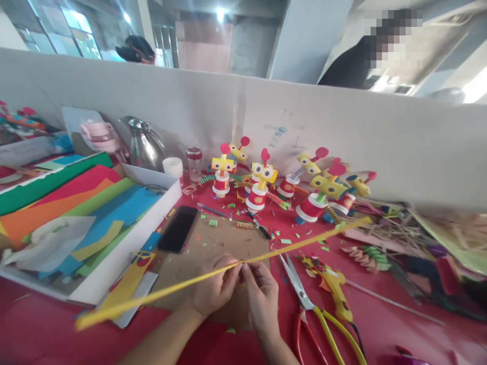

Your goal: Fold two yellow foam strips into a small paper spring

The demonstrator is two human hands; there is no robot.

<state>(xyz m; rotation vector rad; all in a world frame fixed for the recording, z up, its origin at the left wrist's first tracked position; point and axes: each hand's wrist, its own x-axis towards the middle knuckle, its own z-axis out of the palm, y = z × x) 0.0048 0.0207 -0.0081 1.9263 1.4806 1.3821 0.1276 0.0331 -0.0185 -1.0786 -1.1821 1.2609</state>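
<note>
A long, thin yellow paper strip (304,243) runs slantwise across the view, from low on the left to higher on the right. Near its middle, my left hand (215,286) and my right hand (262,291) pinch it side by side, fingertips almost touching. My fingers partly hide the spot they grip. Beneath both hands lies a brown board (232,243) scattered with paper scraps. Small accordion-folded paper springs (244,225) rest on it. To the right of my right hand are large scissors (299,289) with yellow handles and a yellow glue gun (337,291).
Several paper-cup robot figures (258,195) stand along the back. A box of coloured paper (155,218) and a black phone (178,229) lie left. Behind them are a steel jug (143,147) and a jar (195,165). Sticks and scraps (384,228) heap up right. A low wall (213,106) edges the table.
</note>
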